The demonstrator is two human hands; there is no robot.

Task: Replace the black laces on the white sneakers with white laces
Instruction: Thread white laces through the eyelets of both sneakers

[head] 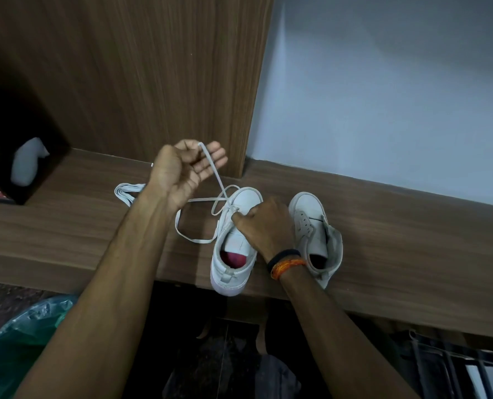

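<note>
Two white canvas high-top sneakers stand side by side on a brown wood-grain table (397, 226), toes to the wall. The left hand (187, 168), raised palm-up, has its fingers (215, 156) curled loosely round a flat white lace (210, 165), apparently drawing it taut through the left sneaker (233, 254). The right hand (264, 223) bears down on that shoe's eyelets, its fingers bent and seemingly pinching the lace there. The right sneaker (314, 226) sits unlaced; a bundled spare white lace (127, 191) lies nearby.
</note>
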